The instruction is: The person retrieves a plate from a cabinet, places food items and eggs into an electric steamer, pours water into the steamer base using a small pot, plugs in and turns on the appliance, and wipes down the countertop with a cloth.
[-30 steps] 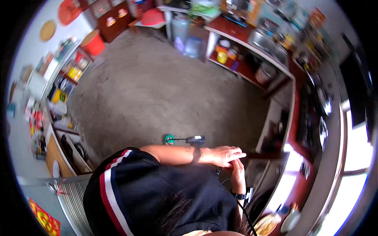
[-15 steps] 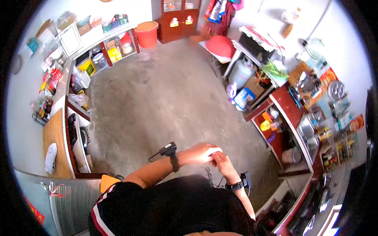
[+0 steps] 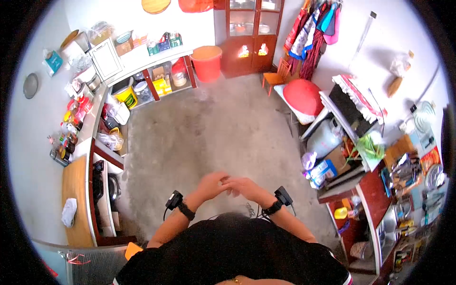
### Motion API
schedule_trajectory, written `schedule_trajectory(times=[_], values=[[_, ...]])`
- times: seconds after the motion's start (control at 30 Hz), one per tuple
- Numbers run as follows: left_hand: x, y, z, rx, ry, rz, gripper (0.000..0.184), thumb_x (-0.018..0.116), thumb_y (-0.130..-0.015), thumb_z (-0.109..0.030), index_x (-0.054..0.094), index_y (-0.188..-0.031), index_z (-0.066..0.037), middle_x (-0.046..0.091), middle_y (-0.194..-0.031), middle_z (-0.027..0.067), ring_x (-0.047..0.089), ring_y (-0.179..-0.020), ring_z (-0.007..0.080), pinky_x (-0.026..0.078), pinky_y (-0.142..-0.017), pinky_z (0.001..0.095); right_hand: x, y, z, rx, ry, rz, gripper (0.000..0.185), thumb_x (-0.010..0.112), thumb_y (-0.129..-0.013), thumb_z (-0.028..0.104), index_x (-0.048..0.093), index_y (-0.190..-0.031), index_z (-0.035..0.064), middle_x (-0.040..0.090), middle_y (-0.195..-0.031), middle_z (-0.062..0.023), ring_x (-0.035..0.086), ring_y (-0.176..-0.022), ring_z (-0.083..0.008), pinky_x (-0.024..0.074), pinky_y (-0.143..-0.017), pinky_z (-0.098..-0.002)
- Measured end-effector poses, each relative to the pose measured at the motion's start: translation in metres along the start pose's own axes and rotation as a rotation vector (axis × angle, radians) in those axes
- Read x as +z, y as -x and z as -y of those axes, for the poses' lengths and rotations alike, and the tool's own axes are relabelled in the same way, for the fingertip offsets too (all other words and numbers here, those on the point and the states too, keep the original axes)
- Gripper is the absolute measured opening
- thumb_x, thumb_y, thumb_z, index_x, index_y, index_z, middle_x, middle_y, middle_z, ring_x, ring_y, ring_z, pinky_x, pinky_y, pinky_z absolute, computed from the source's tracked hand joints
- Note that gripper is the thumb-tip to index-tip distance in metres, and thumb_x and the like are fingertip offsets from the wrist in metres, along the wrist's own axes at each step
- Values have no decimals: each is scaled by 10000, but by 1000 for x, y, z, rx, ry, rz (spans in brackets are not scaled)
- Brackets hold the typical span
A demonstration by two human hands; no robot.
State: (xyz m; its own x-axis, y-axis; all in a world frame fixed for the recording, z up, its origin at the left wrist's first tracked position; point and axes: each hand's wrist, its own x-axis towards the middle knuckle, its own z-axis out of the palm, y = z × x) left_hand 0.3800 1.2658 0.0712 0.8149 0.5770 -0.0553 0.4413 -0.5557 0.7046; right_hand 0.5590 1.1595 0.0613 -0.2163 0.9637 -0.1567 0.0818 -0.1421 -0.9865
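Both hands meet in front of my body, above the grey concrete floor [image 3: 209, 128]. My left hand [image 3: 211, 185] is blurred, its fingers touching those of the other hand. My right hand [image 3: 243, 186] reaches in from the right, and its fingers overlap the left ones. No object shows between them, but the overlap hides the palms and some fingertips. Each wrist wears a black strap with a small black device, one on the left [image 3: 174, 200] and one on the right [image 3: 283, 195]. Cables run from the devices.
Left stands a low counter with a wooden board [image 3: 76, 202] and jars. At the back are a red bucket [image 3: 207, 64], a cabinet [image 3: 251, 50] and a small orange chair [image 3: 277, 77]. A gas cylinder [image 3: 325, 137], greens [image 3: 370, 146] and a sink counter [image 3: 373, 192] line the right.
The view has turned, bringing the back wall, hanging clothes and chair into sight. Both hands have stayed together, now centred before the body, with both forearms more evenly spread.
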Motion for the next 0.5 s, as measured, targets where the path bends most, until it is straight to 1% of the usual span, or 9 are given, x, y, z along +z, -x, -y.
schedule_trajectory(times=[0.07,0.1,0.2,0.27,0.3,0.37,0.4,0.43,0.5], values=[[-20,-36,6,-25,29,-67,410,724,-861,-331,667,-1141,-37,696,-1086,143,666,-987,296,527,-858,386,-36,-29,28,22,-53,36,301,451,-1044,255,679,-1170,105,688,-948,-25,618,-817,-116,511,-754,-262],[-50,-56,-4,-20,29,-85,409,728,-860,-330,667,-1139,-36,697,-1079,141,668,-981,294,528,-856,385,-54,-49,51,23,-75,51,282,468,-1041,251,667,-1172,99,685,-918,-17,615,-801,-112,506,-738,-253],[-71,-132,13,-50,79,-93,425,728,-864,-356,667,-1133,-33,701,-1065,137,673,-972,287,528,-852,381,-119,-107,60,59,-111,89,283,468,-1039,245,667,-1162,85,688,-914,-13,616,-788,-111,507,-739,-256],[-66,-189,40,-64,77,-72,435,721,-868,-379,669,-1127,-33,703,-1054,137,675,-967,284,527,-849,381,-165,-149,31,41,-77,102,300,462,-1040,257,656,-1182,76,693,-926,-14,620,-791,-110,507,-740,-260],[-73,-217,50,-64,35,-60,437,716,-870,-388,671,-1123,-35,705,-1047,138,676,-964,284,526,-846,380,-182,-172,30,19,-65,111,310,458,-1041,262,650,-1192,71,695,-932,-14,622,-793,-109,507,-741,-262],[-70,-281,78,-47,37,-37,426,703,-878,-393,676,-1114,-39,706,-1034,141,678,-954,287,526,-838,380,-237,-213,16,59,-103,80,332,455,-1038,272,629,-1225,61,707,-964,-26,638,-805,-116,511,-744,-266],[-77,-314,86,-34,64,-24,414,696,-882,-388,679,-1108,-42,706,-1028,144,678,-947,290,527,-833,381,-261,-229,17,84,-130,63,344,454,-1036,277,618,-1242,55,712,-980,-32,645,-812,-120,513,-745,-268],[-93,-355,93,-7,87,-28,402,688,-887,-384,682,-1103,-45,707,-1022,147,679,-941,292,527,-828,381,-289,-254,18,165,-119,18,366,447,-1034,286,595,-1278,58,725,-993,-65,664,-808,-132,517,-740,-268],[-113,-426,108,15,96,-84,369,675,-898,-354,682,-1094,-42,704,-1015,151,679,-922,299,527,-815,382,-354,-295,15,155,-100,-61,369,441,-1036,282,591,-1282,51,730,-981,-77,670,-800,-137,517,-737,-265]])
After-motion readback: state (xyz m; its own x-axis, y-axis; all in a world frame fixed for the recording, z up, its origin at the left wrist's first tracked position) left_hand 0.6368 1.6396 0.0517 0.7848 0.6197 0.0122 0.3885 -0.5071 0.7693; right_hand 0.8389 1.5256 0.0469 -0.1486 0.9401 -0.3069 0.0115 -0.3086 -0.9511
